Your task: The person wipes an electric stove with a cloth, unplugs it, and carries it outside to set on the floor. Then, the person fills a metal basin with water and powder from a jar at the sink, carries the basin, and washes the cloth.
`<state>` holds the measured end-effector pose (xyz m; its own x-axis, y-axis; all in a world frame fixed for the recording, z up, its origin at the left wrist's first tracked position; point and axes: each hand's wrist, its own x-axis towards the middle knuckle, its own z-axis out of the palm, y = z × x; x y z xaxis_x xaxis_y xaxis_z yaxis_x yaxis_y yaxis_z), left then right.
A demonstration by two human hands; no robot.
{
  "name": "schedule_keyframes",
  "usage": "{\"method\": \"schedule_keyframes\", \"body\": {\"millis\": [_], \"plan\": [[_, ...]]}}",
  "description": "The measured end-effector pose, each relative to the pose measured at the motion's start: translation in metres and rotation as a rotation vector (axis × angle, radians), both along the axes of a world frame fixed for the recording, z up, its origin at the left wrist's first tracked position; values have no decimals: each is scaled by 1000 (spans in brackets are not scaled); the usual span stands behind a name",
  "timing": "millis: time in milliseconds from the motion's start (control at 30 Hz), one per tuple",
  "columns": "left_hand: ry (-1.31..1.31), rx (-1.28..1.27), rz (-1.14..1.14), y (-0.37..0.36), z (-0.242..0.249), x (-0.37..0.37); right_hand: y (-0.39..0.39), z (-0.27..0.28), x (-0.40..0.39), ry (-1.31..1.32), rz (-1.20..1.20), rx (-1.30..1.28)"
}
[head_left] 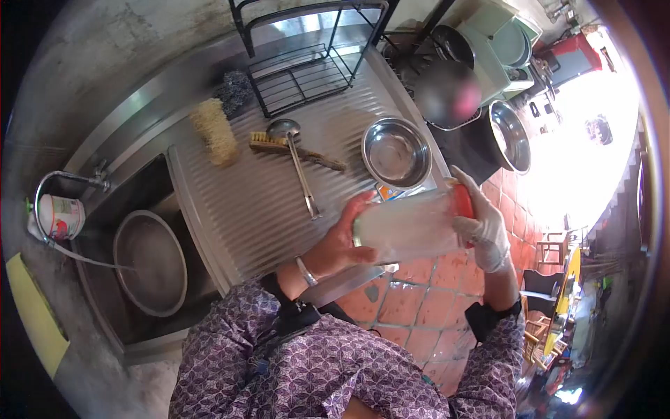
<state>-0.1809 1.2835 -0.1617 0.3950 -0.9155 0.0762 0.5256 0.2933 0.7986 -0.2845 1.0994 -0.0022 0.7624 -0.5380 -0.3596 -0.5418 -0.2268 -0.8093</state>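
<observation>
A large clear, whitish jar [408, 227] lies on its side in the air between my two hands, in front of the counter's edge. Bare and wearing a bracelet, my left hand [342, 241] is closed around the base end. My right hand [486, 227], in a pale glove, grips the other end at the red lid [461, 209]. Whether anything is inside the jar is hard to tell through its hazy wall. Just beyond it, a steel bowl [396, 153] stands on the ribbed counter, with a small orange and blue packet [392, 192] partly hidden.
A ladle [300, 167] lies across a wooden brush [296, 150]; a loofah [213, 133] and a black rack [303, 77] are behind. At left, water runs from the tap [70, 178] into a basin [150, 262] in the sink. Red tiles [419, 300] cover the floor.
</observation>
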Motion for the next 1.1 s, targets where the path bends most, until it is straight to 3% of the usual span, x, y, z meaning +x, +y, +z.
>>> {"method": "schedule_keyframes", "body": {"millis": [133, 167, 233, 367, 433, 467, 500, 533, 567, 600, 633, 667, 700, 767, 800, 933, 1033, 1100], "plan": [[17, 89, -68, 2, -4, -6, -39, -1, -14, 8, -2, -122], [20, 92, -57, 9, -2, -3, -57, -13, -19, -98, 18, -220], [11, 77, -108, 31, 2, 6, -102, -21, -28, 53, -70, -413], [62, 144, 32, 95, -11, 25, -153, -18, -15, 138, -194, -628], [18, 315, 189, 130, -3, 33, -235, -58, -30, -23, 11, -805], [65, 346, 255, 146, -6, 34, -307, -91, -35, 123, -13, -684], [113, 375, 329, 170, -9, 35, -245, -75, -5, -11, 0, -529], [113, 434, 443, 196, -11, 37, -300, -107, -9, 109, 68, -878], [112, 485, 494, 217, -16, 37, -249, -104, 10, -186, 23, -629], [115, 516, 521, 235, -20, 37, -377, -161, -7, -2, 7, -593], [205, 570, 636, 255, -24, 37, -375, -169, -5, 246, 16, -840], [230, 632, 736, 278, -31, 38, -396, -199, -13, 174, 121, -1279], [258, 693, 825, 299, -38, 40, -409, -213, -8, 161, 148, -1282], [435, 774, 1058, 350, -56, 43, -416, -237, 3, 78, 15, -566], [488, 792, 1097, 386, -78, 49, -411, -244, 7, 88, -14, -513], [493, 855, 1479, 477, -101, 87, -382, -262, 27, 143, -63, -573], [424, 854, 1530, 510, -99, 121, -378, -273, 27, 155, -115, -598], [410, 706, 1580, 521, -94, 144, -360, -271, 27, 166, -141, -618]]}}
